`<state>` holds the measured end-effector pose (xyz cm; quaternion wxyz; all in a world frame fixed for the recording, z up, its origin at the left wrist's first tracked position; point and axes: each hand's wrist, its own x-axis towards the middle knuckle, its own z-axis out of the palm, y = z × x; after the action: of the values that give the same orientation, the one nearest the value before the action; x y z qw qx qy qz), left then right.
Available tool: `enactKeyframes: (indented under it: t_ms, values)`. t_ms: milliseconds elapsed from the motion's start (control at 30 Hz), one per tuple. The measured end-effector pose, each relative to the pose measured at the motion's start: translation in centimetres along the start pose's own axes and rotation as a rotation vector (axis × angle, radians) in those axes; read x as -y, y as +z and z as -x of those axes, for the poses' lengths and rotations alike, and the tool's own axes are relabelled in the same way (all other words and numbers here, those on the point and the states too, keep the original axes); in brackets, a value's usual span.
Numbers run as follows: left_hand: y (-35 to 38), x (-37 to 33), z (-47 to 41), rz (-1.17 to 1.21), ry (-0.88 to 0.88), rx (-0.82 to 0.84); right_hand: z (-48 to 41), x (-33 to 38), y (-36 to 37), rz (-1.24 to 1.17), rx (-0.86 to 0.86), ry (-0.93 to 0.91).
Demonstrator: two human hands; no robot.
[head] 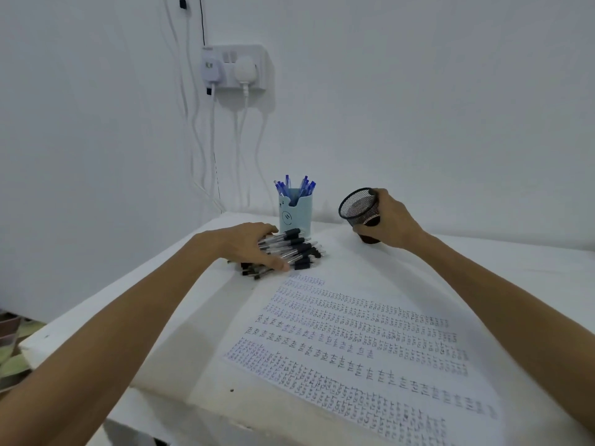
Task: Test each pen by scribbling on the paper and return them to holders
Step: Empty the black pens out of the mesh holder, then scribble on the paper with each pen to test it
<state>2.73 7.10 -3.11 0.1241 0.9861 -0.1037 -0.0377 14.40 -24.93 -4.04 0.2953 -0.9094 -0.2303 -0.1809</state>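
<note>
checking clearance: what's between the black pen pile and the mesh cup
Only bare table between the pen pile and the mesh cup, seen in the head view.

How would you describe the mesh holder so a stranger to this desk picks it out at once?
Start at the white table below the wall socket. Right of the pale blue holder, the right hand grips the mesh holder, tilted. It alone is black wire, with no pens showing.

Both bare arms reach forward. Left hand (248, 244) palm-down, fingers and thumb curled. Right hand (389, 220) raised, fingers wrapped in a grip.
</note>
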Motion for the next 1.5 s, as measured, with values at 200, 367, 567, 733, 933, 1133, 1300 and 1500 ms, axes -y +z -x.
enactKeyframes:
  t_ms: [200,367,567,733,933,1133,1300,1500]
  values:
    - [0.4,-0.2,-0.5,0.05,-0.003,0.025,-1.2,-0.2,1.6,-0.263,0.007,0.203]
    - [0.8,0.5,-0.5,0.065,0.041,0.035,-1.7,0.4,3.6,-0.416,0.006,0.298]
    - [1.3,0.8,-0.7,0.131,0.036,0.01,-2.3,1.4,4.5,-0.441,0.032,0.281]
    - [1.6,1.4,-1.0,0.202,0.037,-0.007,-1.4,1.9,4.6,-0.419,0.064,0.335]
    - [1.5,1.2,-0.7,0.23,0.005,-0.049,1.3,2.7,3.9,-0.22,0.129,0.349]
    - [1.7,1.1,0.0,0.326,-0.047,-0.086,5.1,5.4,3.8,-0.112,0.091,0.192]
    - [2.5,2.2,0.0,0.374,-0.103,-0.203,9.8,9.9,4.0,-0.034,0.088,-0.142]
    - [3.2,2.5,0.5,0.382,-0.091,-0.238,11.8,12.8,4.8,-0.016,0.187,-0.264]
